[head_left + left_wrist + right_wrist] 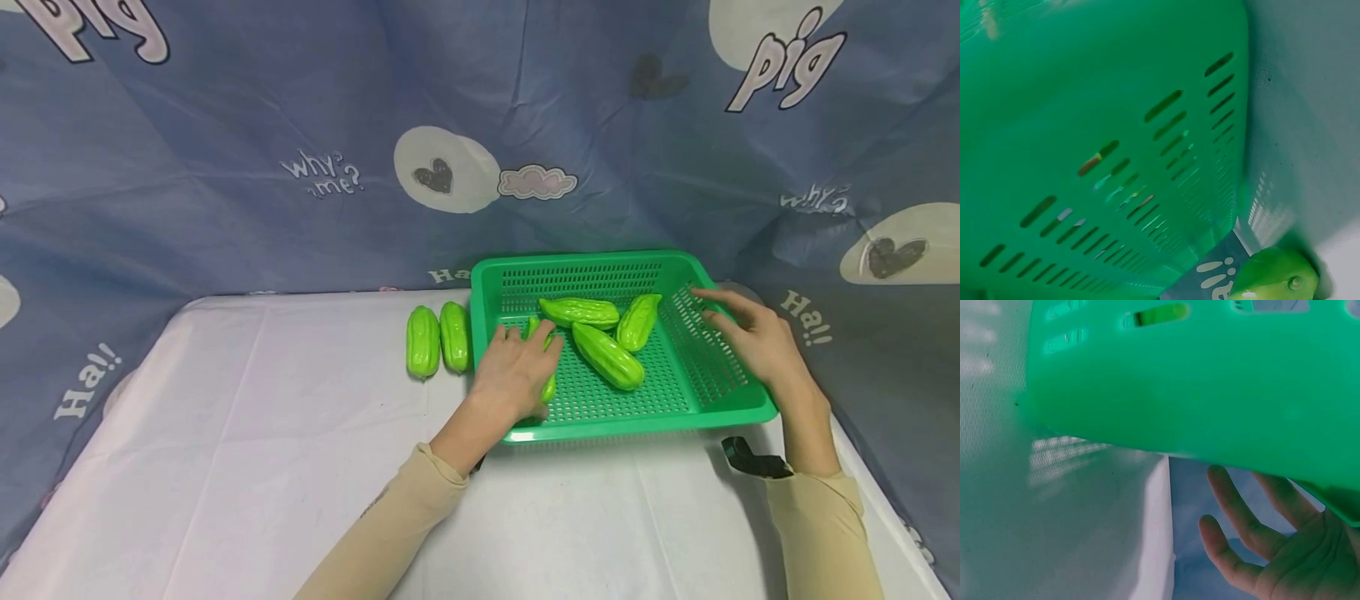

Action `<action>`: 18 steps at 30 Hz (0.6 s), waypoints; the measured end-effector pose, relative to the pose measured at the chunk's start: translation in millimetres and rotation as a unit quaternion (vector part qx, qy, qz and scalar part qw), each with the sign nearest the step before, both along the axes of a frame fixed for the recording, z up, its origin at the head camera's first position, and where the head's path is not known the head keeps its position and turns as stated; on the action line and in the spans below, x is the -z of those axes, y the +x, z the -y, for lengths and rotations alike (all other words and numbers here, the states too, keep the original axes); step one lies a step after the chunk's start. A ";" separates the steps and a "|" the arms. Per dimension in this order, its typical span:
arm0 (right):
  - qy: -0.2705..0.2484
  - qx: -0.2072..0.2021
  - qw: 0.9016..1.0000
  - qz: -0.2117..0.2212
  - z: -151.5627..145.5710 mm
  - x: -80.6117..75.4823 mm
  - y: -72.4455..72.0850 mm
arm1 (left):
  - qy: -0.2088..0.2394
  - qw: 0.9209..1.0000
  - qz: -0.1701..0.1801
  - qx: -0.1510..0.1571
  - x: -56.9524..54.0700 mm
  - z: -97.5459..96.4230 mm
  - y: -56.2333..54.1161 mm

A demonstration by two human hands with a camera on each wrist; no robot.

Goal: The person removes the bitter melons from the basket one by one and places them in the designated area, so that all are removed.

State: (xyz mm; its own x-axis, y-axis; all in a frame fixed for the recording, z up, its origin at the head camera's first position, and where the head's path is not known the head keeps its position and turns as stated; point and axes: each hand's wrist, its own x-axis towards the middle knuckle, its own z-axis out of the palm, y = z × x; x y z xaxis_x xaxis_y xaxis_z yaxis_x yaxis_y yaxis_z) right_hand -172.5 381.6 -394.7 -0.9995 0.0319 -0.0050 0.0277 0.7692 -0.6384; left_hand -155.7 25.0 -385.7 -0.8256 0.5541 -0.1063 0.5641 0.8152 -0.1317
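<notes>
Inside the green plastic basket (600, 430), at its left end, my left hand (517, 367) reaches down over a bitter gourd (550, 388), its fingers bent around it and covering most of it. Three more bitter gourds lie to the right of that hand: one at the back (579, 312), one at the right (638, 322) and one in the middle (608, 357). By the basket's right wall is my right hand (757, 337), fingers spread and relaxed, with nothing held. The right wrist view has those fingers (1235, 509) close to the basket's rim.
Two bitter gourds, one farther left (423, 342) and one close to the basket (454, 337), lie side by side on the white-covered table (300, 467). Behind the table hangs a blue printed cloth (315, 233). A black strap piece (753, 460) shows below my right wrist.
</notes>
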 end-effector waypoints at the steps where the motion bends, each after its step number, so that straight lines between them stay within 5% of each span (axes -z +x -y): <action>1: 0.000 0.000 1.000 0.000 0.0 0.0 -0.2 | 0.009 1.000 -0.005 0.001 0.1 0.4 0.2; 18: 0.002 0.001 1.000 0.004 -1.0 1.0 0.1 | 0.132 0.988 -0.076 -0.003 4.8 4.0 0.3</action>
